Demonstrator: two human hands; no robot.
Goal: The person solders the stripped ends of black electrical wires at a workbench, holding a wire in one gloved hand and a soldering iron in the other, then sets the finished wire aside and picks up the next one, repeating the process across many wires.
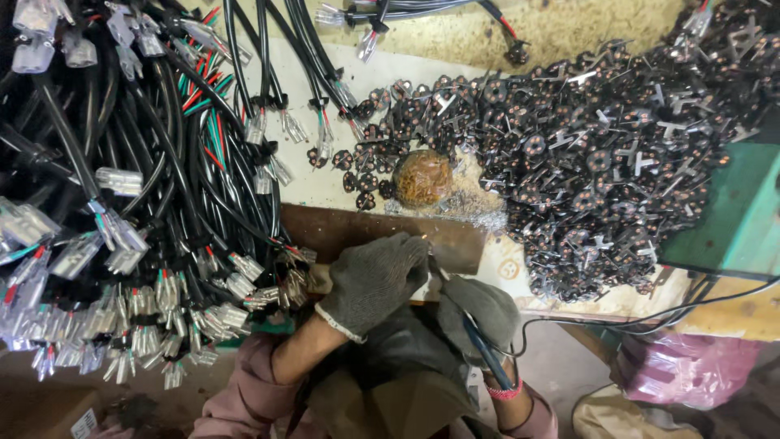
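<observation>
Both my hands wear grey knit gloves and meet at the front edge of the workbench. My left hand [372, 279] is curled shut over a small part that its fingers hide. My right hand [479, 309] grips a blue-handled tool [487, 354] whose tip points toward the left fingers. Just behind the hands lies a brown metal plate [366, 229]. A big heap of small black plug inserts with copper pins [601, 154] covers the bench to the right.
Bundles of black cables with clear terminal covers [122, 236] fill the left half. A brown ball of copper wire [422, 177] sits by silvery shavings. A green box [739, 219] stands at right, and a pink plastic bag [686, 370] lies below it.
</observation>
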